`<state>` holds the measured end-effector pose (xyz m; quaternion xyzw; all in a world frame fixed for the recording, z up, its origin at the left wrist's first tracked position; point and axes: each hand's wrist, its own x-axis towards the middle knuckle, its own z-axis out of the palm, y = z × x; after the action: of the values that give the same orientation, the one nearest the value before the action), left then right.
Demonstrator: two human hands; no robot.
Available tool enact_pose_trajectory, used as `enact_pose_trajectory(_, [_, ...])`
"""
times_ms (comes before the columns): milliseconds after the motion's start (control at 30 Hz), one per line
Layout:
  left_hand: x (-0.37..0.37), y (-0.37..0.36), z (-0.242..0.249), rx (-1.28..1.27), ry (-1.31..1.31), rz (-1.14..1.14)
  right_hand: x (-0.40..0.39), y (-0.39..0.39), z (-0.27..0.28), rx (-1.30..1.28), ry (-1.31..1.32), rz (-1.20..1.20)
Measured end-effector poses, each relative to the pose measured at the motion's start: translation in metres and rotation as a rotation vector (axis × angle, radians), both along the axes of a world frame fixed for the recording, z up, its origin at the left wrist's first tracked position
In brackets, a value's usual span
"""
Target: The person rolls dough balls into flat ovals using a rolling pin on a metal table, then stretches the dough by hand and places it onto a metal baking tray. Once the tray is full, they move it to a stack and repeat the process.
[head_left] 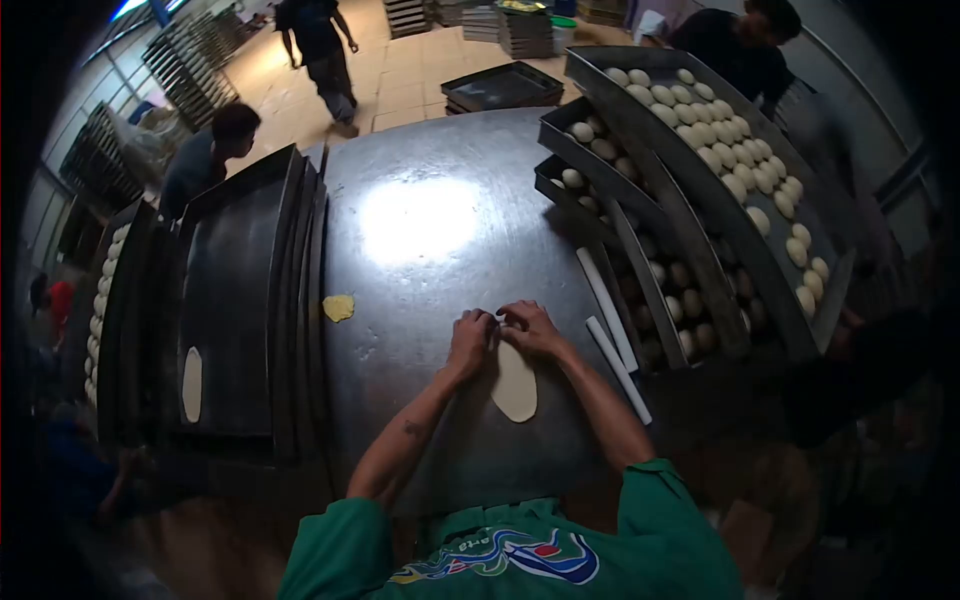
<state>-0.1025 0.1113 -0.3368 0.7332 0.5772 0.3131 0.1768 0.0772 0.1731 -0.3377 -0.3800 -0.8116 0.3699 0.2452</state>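
Observation:
A flattened oval of dough (515,388) lies lengthwise on the metal table (400,420) in front of me. At its far end, my left hand (472,340) and my right hand (530,328) meet, fingers curled and pinching the dough's edge. The far edge of the dough is partly hidden under the fingers. To the right of my right forearm lie two white rods (618,370), side by side. A small yellow lump (339,307) sits on the table to the left of my hands.
At left, stacked dark trays (230,290) hold one dough strip (192,385). At right, stacked trays (690,150) carry many round dough balls (735,155). More trays (502,88) stand beyond the table. Other people (322,50) are around the room.

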Motion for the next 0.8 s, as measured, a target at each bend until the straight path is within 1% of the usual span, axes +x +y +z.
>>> enact_pose_trajectory(33, [-0.001, 0.0, 0.001, 0.0, 0.009, 0.026, 0.001, 0.004, 0.0, 0.0, 0.009, 0.026])
enact_pose_trajectory(100, [0.003, -0.004, 0.011, -0.267, -0.509, 0.08, 0.005, 0.011, -0.002, 0.02, -0.066, 0.126])
enact_pose_trajectory(133, [0.006, -0.009, 0.015, -0.128, -0.33, 0.107, 0.007, 0.012, -0.004, 0.014, -0.038, 0.126])
enact_pose_trajectory(167, [0.005, -0.011, 0.01, -0.124, -0.333, 0.131, 0.008, 0.011, -0.005, 0.014, -0.039, 0.15])
enact_pose_trajectory(233, [0.003, -0.013, 0.0, 0.022, -0.207, -0.03, 0.01, 0.011, -0.005, -0.003, 0.165, 0.111])
enact_pose_trajectory(267, [0.005, -0.013, 0.004, 0.03, -0.162, -0.014, 0.012, 0.012, -0.003, 0.0, 0.16, 0.135])
enact_pose_trajectory(300, [0.007, -0.015, 0.024, 0.036, -0.165, 0.007, 0.014, 0.011, 0.002, -0.239, 0.268, 0.115])
enact_pose_trajectory(333, [0.01, -0.022, 0.042, -0.172, -0.198, 0.035, 0.017, 0.006, 0.005, -0.488, 0.368, 0.087])
enact_pose_trajectory(367, [0.013, -0.031, 0.055, -0.383, -0.234, 0.06, 0.019, -0.001, 0.017, -0.498, 0.356, 0.102])
enact_pose_trajectory(400, [0.015, -0.038, 0.056, -0.302, -0.24, 0.038, 0.021, -0.007, 0.037, -0.41, 0.327, 0.109])
enact_pose_trajectory(467, [0.019, -0.057, 0.079, -0.275, -0.282, 0.043, 0.023, -0.026, 0.096, -0.264, 0.225, 0.12])
enact_pose_trajectory(500, [0.019, -0.068, 0.095, -0.247, -0.315, 0.035, 0.024, -0.034, 0.12, -0.267, 0.218, 0.133])
enact_pose_trajectory(533, [0.02, -0.08, 0.11, -0.248, -0.324, 0.05, 0.026, -0.042, 0.14, -0.235, 0.159, 0.175])
enact_pose_trajectory(600, [0.017, -0.104, 0.142, -0.15, -0.43, 0.013, 0.022, -0.06, 0.185, -0.204, 0.094, 0.233])
enact_pose_trajectory(667, [0.008, -0.128, 0.175, -0.116, -0.491, 0.019, 0.011, -0.081, 0.232, -0.123, 0.015, 0.295])
enact_pose_trajectory(733, [-0.01, -0.151, 0.216, -0.073, -0.539, 0.037, -0.006, -0.103, 0.278, -0.128, 0.037, 0.341])
enact_pose_trajectory(800, [-0.041, -0.174, 0.265, 0.058, -0.477, -0.016, -0.035, -0.12, 0.312, -0.136, 0.126, 0.41])
